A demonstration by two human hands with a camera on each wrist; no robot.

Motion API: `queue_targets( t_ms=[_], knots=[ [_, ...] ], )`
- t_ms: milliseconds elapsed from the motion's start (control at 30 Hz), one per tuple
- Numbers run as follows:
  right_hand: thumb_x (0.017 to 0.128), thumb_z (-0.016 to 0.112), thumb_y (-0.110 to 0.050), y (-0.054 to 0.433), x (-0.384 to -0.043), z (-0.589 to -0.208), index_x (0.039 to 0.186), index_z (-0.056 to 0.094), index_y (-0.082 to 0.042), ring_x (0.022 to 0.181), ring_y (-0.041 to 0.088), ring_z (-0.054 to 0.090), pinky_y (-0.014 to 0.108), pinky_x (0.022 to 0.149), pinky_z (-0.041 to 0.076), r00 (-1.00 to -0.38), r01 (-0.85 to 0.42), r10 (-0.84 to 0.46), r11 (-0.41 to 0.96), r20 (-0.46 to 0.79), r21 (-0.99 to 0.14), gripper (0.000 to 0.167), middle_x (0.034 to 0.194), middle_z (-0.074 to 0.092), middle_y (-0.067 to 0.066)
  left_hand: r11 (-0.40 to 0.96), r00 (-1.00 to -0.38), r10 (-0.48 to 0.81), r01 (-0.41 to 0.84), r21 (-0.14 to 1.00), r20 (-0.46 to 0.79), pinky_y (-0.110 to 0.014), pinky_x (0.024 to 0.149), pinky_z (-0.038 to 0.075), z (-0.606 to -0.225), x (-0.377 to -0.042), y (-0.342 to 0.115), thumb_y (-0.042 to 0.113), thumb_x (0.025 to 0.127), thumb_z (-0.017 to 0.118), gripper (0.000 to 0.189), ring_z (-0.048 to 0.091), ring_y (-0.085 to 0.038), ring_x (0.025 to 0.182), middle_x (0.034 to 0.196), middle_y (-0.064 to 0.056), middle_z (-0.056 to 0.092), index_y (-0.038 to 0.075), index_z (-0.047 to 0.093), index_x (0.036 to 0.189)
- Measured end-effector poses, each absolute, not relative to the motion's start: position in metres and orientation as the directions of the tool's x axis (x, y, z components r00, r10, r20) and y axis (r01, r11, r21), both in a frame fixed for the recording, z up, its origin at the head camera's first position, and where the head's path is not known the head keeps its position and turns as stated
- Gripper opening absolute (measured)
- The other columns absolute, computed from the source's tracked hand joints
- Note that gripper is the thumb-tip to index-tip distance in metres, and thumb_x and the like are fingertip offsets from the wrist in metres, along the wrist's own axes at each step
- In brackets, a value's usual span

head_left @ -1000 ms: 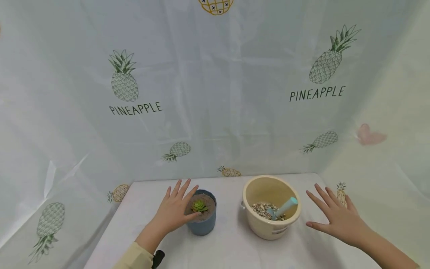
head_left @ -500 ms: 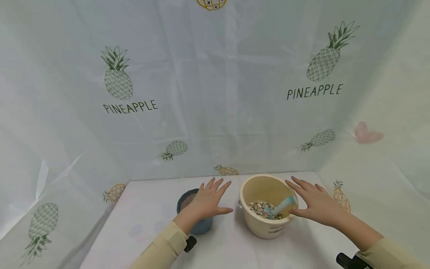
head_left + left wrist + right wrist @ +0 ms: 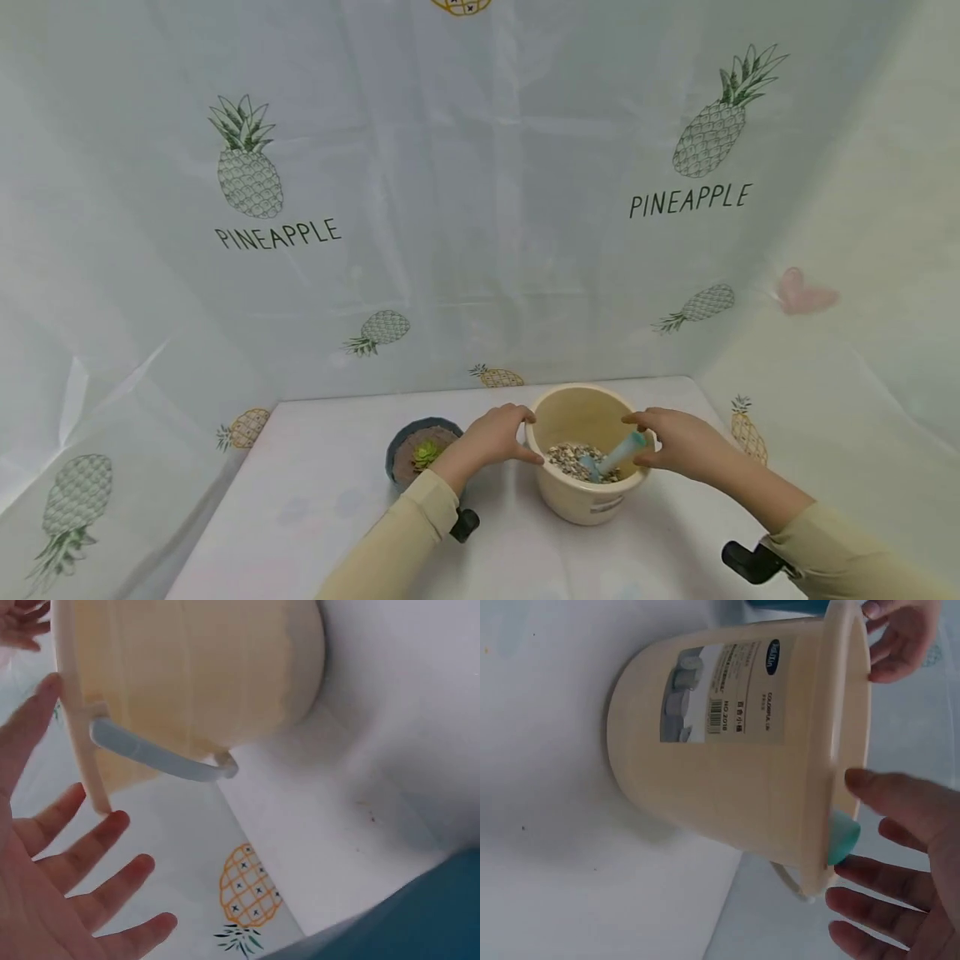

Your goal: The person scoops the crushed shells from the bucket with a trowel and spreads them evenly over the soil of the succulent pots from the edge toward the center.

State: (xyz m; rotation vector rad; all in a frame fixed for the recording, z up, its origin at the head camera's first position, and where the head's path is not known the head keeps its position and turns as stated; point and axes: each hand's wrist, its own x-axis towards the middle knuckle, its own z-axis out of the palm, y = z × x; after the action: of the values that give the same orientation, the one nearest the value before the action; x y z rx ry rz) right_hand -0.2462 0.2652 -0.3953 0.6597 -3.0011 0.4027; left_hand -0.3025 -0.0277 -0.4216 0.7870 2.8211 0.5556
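A cream plastic bucket [image 3: 585,498] stands on the table, holding a gravelly mix [image 3: 570,460] and a turquoise-handled tool [image 3: 622,450] whose lower end is buried. At the left rim is my left hand [image 3: 495,437], thumb and fingers spread. In the left wrist view its thumb and a fingertip appear at the rim, beside the bucket's grey carrying handle [image 3: 150,754]. My right hand [image 3: 682,443] reaches over the right rim, fingers loosely bent and apart. Its fingertips are close to the tool handle's end [image 3: 844,836]; whether they touch it I cannot tell.
Left of the bucket stands a blue pot [image 3: 392,458] with a small green succulent [image 3: 426,454] in brown soil, partly behind my left forearm. The white table [image 3: 300,467] ends at a pineapple-print curtain [image 3: 465,250] at the back and sides.
Both hands have come in to the bucket: the left moved right, past the blue pot, and the right moved left to the rim. The head view shifted slightly.
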Motion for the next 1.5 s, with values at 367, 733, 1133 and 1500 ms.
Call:
queue_targets(
  t_ms=[367, 733, 1133, 1500],
  knots=[
    [0.072, 0.081, 0.006, 0.256, -0.266, -0.412, 0.1, 0.071, 0.006, 0.084, 0.027, 0.064, 0.039, 0.071, 0.056, -0.941, -0.326, -0.336, 0.862, 0.046, -0.388, 0.029, 0.09, 0.068, 0.009, 0.876, -0.876, 0.44, 0.371, 0.308, -0.196, -0.033, 0.08, 0.051, -0.402, -0.317, -0.008, 0.034, 0.071, 0.089, 0.054, 0.06, -0.016, 0.099, 0.112, 0.001, 0.064, 0.014, 0.069, 0.117],
    [0.079, 0.078, 0.002, 0.255, -0.267, -0.421, 0.1, 0.069, 0.0, 0.074, 0.015, 0.055, 0.027, 0.06, 0.05, -0.939, -0.305, -0.339, 0.745, 0.058, -0.593, 0.023, 0.083, 0.059, 0.0, 0.928, -0.9, 0.346, 0.286, 0.239, -0.266, -0.034, 0.07, 0.049, -0.397, -0.319, -0.002, 0.035, 0.067, 0.091, 0.044, 0.055, -0.012, 0.078, 0.094, 0.006, 0.062, 0.017, 0.066, 0.097],
    [0.083, 0.071, 0.008, 0.263, -0.265, -0.408, 0.102, 0.067, -0.003, 0.08, 0.02, 0.062, 0.031, 0.064, 0.054, -0.934, -0.334, -0.338, 0.708, 0.117, -0.622, 0.022, 0.095, 0.066, 0.007, 0.921, -0.898, 0.338, 0.254, 0.294, -0.283, -0.033, 0.063, 0.043, -0.398, -0.324, -0.002, 0.035, 0.067, 0.092, 0.046, 0.047, -0.014, 0.07, 0.081, 0.002, 0.053, 0.015, 0.055, 0.086],
    [0.08, 0.072, 0.009, 0.275, -0.265, -0.402, 0.098, 0.067, -0.001, 0.078, 0.022, 0.064, 0.031, 0.062, 0.055, -0.943, -0.331, -0.236, 0.743, 0.234, -0.582, 0.021, 0.095, 0.066, 0.011, 0.883, -0.886, 0.374, 0.25, 0.398, -0.274, -0.035, 0.062, 0.04, -0.399, -0.321, -0.007, 0.028, 0.069, 0.091, 0.044, 0.045, -0.017, 0.071, 0.082, -0.001, 0.051, 0.012, 0.054, 0.086]
  ],
)
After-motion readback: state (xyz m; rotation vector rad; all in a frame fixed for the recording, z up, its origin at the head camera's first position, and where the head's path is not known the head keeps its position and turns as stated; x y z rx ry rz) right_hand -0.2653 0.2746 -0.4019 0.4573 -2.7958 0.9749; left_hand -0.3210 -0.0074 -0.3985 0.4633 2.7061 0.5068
